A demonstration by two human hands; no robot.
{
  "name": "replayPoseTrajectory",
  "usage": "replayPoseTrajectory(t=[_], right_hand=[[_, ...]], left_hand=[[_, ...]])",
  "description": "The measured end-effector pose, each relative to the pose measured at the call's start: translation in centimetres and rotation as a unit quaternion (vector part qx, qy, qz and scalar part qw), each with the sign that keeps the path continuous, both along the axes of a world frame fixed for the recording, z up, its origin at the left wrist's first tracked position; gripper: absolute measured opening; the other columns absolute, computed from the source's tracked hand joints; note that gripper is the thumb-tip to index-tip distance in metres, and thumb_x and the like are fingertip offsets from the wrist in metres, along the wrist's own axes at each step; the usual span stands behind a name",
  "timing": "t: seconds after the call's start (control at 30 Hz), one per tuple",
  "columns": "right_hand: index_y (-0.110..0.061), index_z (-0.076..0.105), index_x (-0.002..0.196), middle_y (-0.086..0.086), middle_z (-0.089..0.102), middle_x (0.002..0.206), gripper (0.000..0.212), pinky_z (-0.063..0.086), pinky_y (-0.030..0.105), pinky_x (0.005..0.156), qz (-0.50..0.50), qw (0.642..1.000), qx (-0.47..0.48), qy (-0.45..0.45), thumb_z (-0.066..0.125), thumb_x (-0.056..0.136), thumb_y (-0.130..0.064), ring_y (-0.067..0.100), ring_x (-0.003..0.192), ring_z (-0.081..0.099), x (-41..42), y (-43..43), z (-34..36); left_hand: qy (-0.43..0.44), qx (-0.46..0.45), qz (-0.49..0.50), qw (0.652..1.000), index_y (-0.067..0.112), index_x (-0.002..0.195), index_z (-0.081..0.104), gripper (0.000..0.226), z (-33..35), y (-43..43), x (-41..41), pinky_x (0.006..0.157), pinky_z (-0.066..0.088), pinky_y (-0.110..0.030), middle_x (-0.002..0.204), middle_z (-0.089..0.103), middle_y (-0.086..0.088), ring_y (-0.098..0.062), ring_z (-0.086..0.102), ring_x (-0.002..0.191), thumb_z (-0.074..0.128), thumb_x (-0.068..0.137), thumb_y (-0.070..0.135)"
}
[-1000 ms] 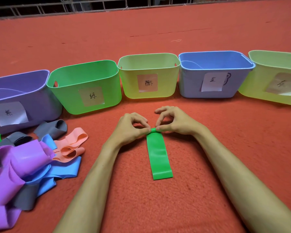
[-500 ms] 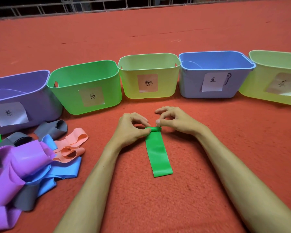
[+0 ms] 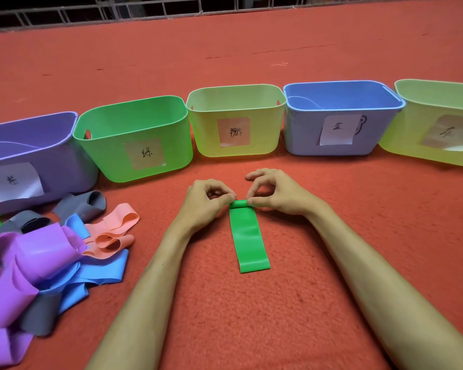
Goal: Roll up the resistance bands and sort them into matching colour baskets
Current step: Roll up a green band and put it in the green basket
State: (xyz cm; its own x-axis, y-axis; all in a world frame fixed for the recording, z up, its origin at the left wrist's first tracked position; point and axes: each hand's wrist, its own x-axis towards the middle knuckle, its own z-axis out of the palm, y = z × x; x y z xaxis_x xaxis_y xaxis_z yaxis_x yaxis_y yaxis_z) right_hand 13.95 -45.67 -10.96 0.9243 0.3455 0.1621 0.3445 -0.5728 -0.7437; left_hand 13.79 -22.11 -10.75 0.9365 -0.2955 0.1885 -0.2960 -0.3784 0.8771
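In the centre of the frame a flat green rubber resistance band lies on the red carpet floor, its length running from the hands toward the lower edge. Its far end is rolled into a small tight cylinder, and the rest lies flat and unrolled. The left hand pinches the left end of this roll with curled fingers and thumb. The right hand pinches the right end in the same way, thumb and forefinger on the roll, with the other fingers bent above it.

Behind the hands five plastic baskets stand in a row across the frame, each with a paper label on the front wall. From left to right they are a purple basket, a bright green basket, a pale yellow-green basket, a blue basket and a second yellow-green basket at the right edge. The green band is just in front of the gap between the bright green and the pale yellow-green basket, not touching either.

In the lower left of the frame loose bands lie in a heap: a wide purple band, a blue band, a grey band and a salmon-pink band. A metal railing runs along the top edge.
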Motion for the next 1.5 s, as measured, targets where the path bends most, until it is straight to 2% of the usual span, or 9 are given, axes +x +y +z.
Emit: replayPoseTrajectory(t=[0.2,0.37,0.6,0.73,0.97,1.1,1.27,1.4,1.5], right_hand=[[-0.032,0.081,0.086,0.002,0.062,0.133,0.014,0.037,0.038,0.116,0.007,1.0,0.003,0.005,0.089,0.077,-0.024,0.003,0.13,0.054,-0.2,0.0,0.5],[-0.039,0.078,0.081,-0.003,0.06,0.136,0.015,0.036,0.03,0.113,0.01,1.0,-0.005,0.022,0.087,0.069,-0.039,0.005,0.131,0.052,-0.4,0.0,0.8],[-0.023,0.082,0.08,0.004,0.064,0.131,0.021,0.034,0.021,0.108,-0.003,0.996,0.058,0.065,0.07,0.093,-0.033,-0.001,0.129,0.053,-0.5,0.2,1.3],[-0.025,0.081,0.078,0.007,0.062,0.134,0.029,0.032,0.008,0.1,-0.001,0.995,0.058,0.082,0.064,0.101,-0.022,0.002,0.128,0.053,-0.6,0.4,1.6],[-0.029,0.08,0.075,0.0,0.062,0.133,0.014,0.033,0.024,0.11,0.0,0.996,0.056,0.068,0.07,0.083,-0.037,-0.001,0.128,0.053,-0.5,0.3,1.1],[-0.02,0.08,0.084,0.001,0.063,0.132,0.01,0.036,0.032,0.112,-0.005,0.998,0.043,0.041,0.076,0.084,-0.03,0.006,0.127,0.056,-0.2,0.0,0.7],[-0.028,0.079,0.086,0.0,0.064,0.131,0.006,0.044,0.024,0.099,-0.015,0.999,0.034,0.024,0.08,0.088,-0.023,0.008,0.125,0.057,-0.2,0.2,0.4],[-0.027,0.082,0.088,0.002,0.065,0.129,0.008,0.039,0.006,0.095,-0.016,0.999,0.026,0.014,0.082,0.085,-0.019,0.004,0.126,0.057,-0.1,0.1,0.1],[-0.024,0.082,0.089,0.003,0.065,0.129,0.009,0.038,0.004,0.096,-0.015,1.0,0.018,0.011,0.083,0.083,-0.016,0.003,0.126,0.057,-0.1,0.0,0.2]], left_hand=[[0.001,0.01,0.0,1.0,0.014,0.079,0.081,0.008,0.0,0.0,-0.1,0.083,0.056,-0.023,0.093,0.077,0.004,-0.012,0.073,0.09,0.086,0.078,0.008],[0.0,0.023,-0.03,0.999,0.02,0.08,0.083,0.013,0.4,0.3,-0.1,0.091,0.057,-0.025,0.099,0.075,0.004,-0.008,0.073,0.095,0.088,0.076,0.009],[0.005,0.042,-0.042,0.998,0.025,0.076,0.082,0.02,0.8,0.4,-0.4,0.098,0.055,-0.028,0.104,0.073,0.003,-0.005,0.071,0.098,0.09,0.072,0.007],[-0.003,0.064,-0.047,0.997,0.029,0.079,0.083,0.016,0.8,0.5,-0.3,0.098,0.054,-0.03,0.105,0.073,0.007,-0.003,0.069,0.1,0.091,0.07,0.018],[-0.025,0.04,-0.032,0.998,0.027,0.079,0.085,0.013,0.5,0.3,-0.6,0.092,0.054,-0.029,0.098,0.075,0.005,-0.005,0.07,0.095,0.088,0.068,0.021],[-0.029,0.011,-0.008,0.999,0.026,0.082,0.084,0.016,0.2,0.1,-0.5,0.087,0.057,-0.026,0.097,0.075,0.004,-0.009,0.072,0.093,0.087,0.067,0.022],[-0.035,0.006,0.004,0.999,0.012,0.086,0.083,0.019,0.1,0.0,-0.6,0.079,0.055,-0.018,0.095,0.074,0.0,-0.008,0.073,0.086,0.089,0.072,0.001],[-0.021,0.013,-0.01,1.0,0.019,0.084,0.082,0.017,0.1,0.0,-0.5,0.083,0.058,-0.027,0.091,0.077,0.001,-0.014,0.075,0.087,0.088,0.068,0.015],[-0.006,0.004,-0.005,1.0,0.027,0.079,0.081,0.007,0.2,0.0,-0.4,0.081,0.057,-0.034,0.086,0.078,0.001,-0.022,0.074,0.085,0.083,0.073,0.025]])
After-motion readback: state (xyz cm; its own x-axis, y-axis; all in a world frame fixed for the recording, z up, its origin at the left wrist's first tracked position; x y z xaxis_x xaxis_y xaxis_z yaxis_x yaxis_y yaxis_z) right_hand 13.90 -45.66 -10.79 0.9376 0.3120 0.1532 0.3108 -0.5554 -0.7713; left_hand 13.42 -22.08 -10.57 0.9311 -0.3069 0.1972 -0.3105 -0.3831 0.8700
